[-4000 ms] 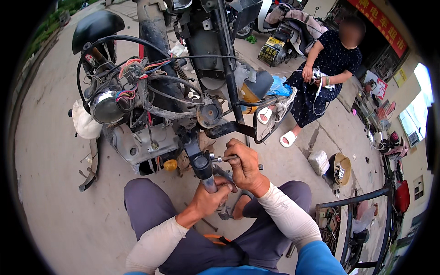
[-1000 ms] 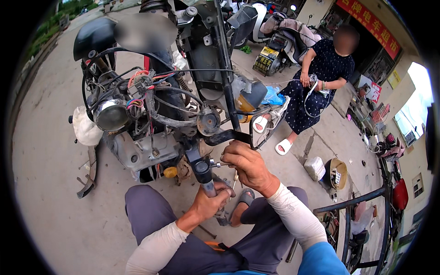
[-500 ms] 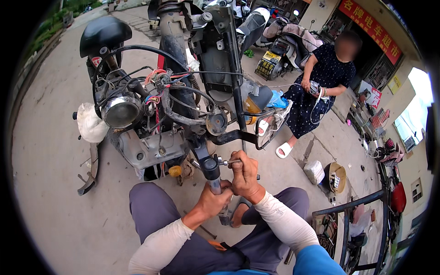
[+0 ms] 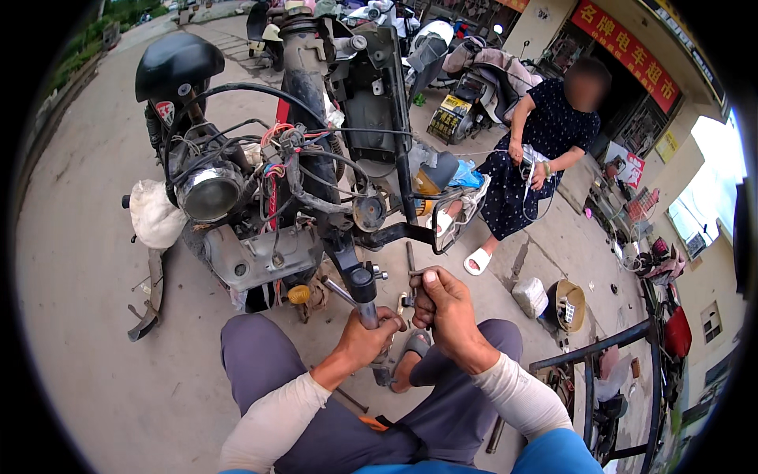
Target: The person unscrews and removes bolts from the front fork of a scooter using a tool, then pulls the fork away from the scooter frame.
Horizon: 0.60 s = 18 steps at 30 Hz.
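Note:
A stripped scooter (image 4: 260, 237) with bare wiring and a round headlight (image 4: 209, 193) stands in front of me. Its handlebar tube (image 4: 365, 296) points toward my lap. My left hand (image 4: 365, 338) is wrapped around the bare end of that tube. Just to its right, my right hand (image 4: 448, 312) is closed around a slim metal tool (image 4: 410, 272) that stands upright, thumb on top. A black brake lever (image 4: 399, 235) juts out above both hands. My knees sit either side of the hands.
A seated person (image 4: 537, 150) in a dark dotted dress is at the right, feet near the scooter. Behind are more parked scooters (image 4: 466, 87). On the ground lie a white block (image 4: 529, 296), a round tin (image 4: 570, 304), a black metal frame (image 4: 600, 359) and a loose black part (image 4: 146, 308).
My right hand, lying over the handlebar a second ago, has drawn back toward me and now grips the tool upright. My left hand stays on the tube. The view has tilted slightly.

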Motion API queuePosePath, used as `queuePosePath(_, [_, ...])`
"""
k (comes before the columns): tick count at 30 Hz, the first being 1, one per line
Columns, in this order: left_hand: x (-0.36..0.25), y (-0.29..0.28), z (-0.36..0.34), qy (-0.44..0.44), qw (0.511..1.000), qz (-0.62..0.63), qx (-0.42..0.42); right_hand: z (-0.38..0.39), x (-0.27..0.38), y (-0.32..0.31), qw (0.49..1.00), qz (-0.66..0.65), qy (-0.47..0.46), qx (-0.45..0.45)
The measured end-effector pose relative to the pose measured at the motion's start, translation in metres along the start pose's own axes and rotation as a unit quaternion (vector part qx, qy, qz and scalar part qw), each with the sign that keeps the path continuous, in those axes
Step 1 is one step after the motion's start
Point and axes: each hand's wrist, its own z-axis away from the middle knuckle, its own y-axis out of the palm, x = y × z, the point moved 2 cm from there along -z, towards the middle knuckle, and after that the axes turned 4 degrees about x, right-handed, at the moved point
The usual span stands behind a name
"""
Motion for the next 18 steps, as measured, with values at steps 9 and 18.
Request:
queuePosePath(9, [-0.004, -0.002, 0.005, -0.004, 1.0, 0.011, -0.009, -0.023, -0.021, 0.006, 0.923, 0.247, -0.288, 0.064])
queuePosePath(18, [-0.004, -0.001, 0.006, -0.019, 1.0, -0.004, 0.01, -0.051, -0.011, -0.009, 0.804, 0.362, -0.455, 0.127])
